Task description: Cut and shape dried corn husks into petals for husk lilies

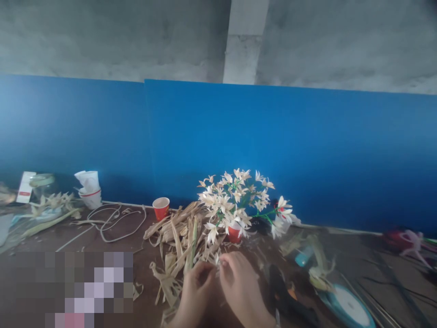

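My left hand [195, 291] and my right hand [241, 287] meet at the bottom middle, fingertips pinched together on a small pale husk piece [217, 260]. Just beyond them lies a pile of dried husk strips [179, 232]. A bunch of cream handmade flowers [235, 200] stands in a red cup [234, 234] behind the hands, with one green-stemmed flower [282, 209] leaning right.
A second red cup [160, 208] stands at the back, a white cord [112, 221] coils to its left, stacked white cups [90, 191] sit far left. A teal tape roll [346, 307] and a black tool [287, 291] lie to the right. A blue panel [273, 150] backs the brown table [85, 237].
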The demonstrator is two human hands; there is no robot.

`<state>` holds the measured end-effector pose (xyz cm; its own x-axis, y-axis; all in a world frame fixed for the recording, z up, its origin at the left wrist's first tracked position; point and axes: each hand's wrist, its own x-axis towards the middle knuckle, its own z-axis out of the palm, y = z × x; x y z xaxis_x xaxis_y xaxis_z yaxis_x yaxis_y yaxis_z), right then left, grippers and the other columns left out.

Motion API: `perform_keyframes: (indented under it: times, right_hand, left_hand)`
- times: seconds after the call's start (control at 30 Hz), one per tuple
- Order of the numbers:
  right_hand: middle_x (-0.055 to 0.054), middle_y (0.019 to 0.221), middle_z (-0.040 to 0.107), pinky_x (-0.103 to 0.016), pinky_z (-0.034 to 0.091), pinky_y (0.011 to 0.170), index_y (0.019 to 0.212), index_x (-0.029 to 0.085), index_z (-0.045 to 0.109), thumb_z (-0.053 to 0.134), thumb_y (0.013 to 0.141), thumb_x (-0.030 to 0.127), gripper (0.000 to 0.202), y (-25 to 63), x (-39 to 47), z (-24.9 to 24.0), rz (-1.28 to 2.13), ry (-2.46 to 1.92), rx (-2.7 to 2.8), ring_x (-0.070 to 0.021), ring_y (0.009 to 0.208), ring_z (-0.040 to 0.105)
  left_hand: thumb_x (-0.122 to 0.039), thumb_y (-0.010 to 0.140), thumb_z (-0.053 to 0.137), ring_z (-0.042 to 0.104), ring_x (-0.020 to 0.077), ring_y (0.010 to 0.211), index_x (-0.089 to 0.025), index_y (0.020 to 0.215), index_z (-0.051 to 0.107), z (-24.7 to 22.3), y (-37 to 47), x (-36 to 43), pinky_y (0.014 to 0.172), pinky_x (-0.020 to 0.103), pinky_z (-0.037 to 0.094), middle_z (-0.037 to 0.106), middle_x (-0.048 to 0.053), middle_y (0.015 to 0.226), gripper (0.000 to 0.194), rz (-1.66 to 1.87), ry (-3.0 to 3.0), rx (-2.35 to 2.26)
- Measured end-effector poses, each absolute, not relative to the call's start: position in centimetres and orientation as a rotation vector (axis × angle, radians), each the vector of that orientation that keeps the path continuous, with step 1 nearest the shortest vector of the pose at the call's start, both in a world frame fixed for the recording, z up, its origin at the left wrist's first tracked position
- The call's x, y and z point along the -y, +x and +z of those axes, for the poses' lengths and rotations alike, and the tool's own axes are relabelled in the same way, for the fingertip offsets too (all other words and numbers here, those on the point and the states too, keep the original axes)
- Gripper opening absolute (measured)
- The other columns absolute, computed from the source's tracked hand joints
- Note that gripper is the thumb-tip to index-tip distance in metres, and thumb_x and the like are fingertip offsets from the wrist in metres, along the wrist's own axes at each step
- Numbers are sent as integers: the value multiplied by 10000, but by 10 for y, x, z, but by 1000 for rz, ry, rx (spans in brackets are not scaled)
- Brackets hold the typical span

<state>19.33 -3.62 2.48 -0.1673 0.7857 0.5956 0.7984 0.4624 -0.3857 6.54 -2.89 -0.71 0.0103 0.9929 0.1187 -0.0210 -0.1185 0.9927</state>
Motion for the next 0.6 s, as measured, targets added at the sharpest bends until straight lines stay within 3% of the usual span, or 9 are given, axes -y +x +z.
perform_keyframes:
  times: [0.33,0.47,0.6]
  right_hand:
    - [-38,795,588,-330,437,689,879,215,512,416,819,84,173,192,38,28,26,-1311,1959,-203,765,560]
    - [-48,858,612,-309,450,736,919,215,529,442,853,193,111,197,40,31,181,-1271,1840,-197,818,578]
    - [-56,834,646,-272,458,697,903,200,582,407,884,359,237,207,38,31,463,-1393,1545,-193,792,601]
  left_hand:
    - [-347,728,604,521,144,568,-137,664,673,-7,64,29,531,212,411,615,17,585,230,1301,1367,-1190]
    - [-394,715,627,518,135,533,-140,662,675,-6,63,29,497,205,413,613,13,574,264,1327,1332,-1183]
    - [-464,703,639,508,122,483,-140,706,689,-3,62,32,452,196,408,585,3,533,328,1359,1265,-1112]
